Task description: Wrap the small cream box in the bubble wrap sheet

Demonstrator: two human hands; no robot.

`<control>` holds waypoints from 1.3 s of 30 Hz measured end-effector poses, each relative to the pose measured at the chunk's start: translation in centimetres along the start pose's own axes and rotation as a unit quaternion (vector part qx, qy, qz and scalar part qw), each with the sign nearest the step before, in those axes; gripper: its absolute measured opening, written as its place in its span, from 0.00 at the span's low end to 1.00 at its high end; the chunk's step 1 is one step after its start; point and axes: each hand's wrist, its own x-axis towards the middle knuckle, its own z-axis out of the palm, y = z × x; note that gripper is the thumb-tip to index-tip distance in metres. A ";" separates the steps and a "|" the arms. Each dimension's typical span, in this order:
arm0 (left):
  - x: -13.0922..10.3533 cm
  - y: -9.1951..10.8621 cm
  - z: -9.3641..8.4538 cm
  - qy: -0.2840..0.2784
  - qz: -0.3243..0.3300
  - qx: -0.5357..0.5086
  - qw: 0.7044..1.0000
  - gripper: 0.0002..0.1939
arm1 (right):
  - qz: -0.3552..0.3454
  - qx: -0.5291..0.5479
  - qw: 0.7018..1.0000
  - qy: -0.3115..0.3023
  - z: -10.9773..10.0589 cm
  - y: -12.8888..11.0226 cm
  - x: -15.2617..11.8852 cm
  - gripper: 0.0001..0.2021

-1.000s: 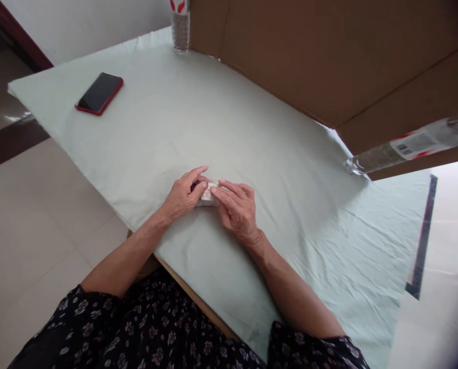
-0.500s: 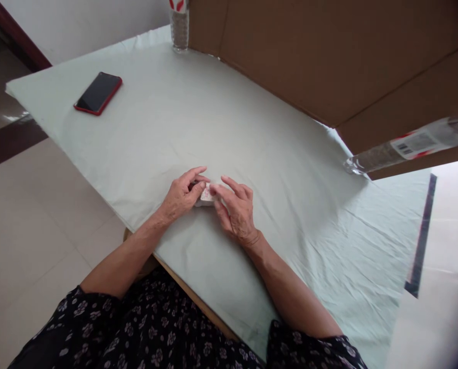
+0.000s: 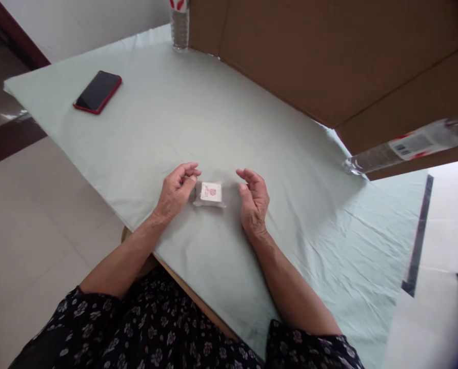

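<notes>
A: In the head view, the right hand [image 3: 254,200] has drawn clear of the small white packet [image 3: 211,192], and the left hand [image 3: 175,190] has eased back slightly.

B: Where does that leave the packet?

A: On the counter [image 3: 198,113], between the hands and nearer the left, whose thumb is just beside it. Touching or not, I can't tell. The right is plainly apart.

B: Its long axis?

A: Seems to run across, from hand to hand, though the top looks nearly square.

B: Holding anything?

A: Neither, it appears: fingers half curled, the thumb gap narrow on the left, wider on the right.
</notes>
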 end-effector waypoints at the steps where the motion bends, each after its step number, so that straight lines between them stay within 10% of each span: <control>1: 0.0 0.0 0.0 0.001 0.000 0.001 1.000 0.18 | 0.006 0.008 1.000 -0.002 0.1 0.2 0.0 0.18; 13: 0.0 -0.3 -0.1 0.012 -0.010 0.004 1.000 0.17 | 0.015 0.023 0.999 -0.033 0.2 0.3 -0.1 0.20; 25: -0.3 0.4 -0.1 -0.050 0.010 0.084 0.995 0.20 | -0.076 -0.103 0.968 -0.217 0.2 -0.3 -0.4 0.39; 39: -0.5 0.5 0.1 -0.052 0.098 0.090 0.990 0.19 | -0.177 -0.199 0.951 -0.155 0.6 -0.8 -0.9 0.30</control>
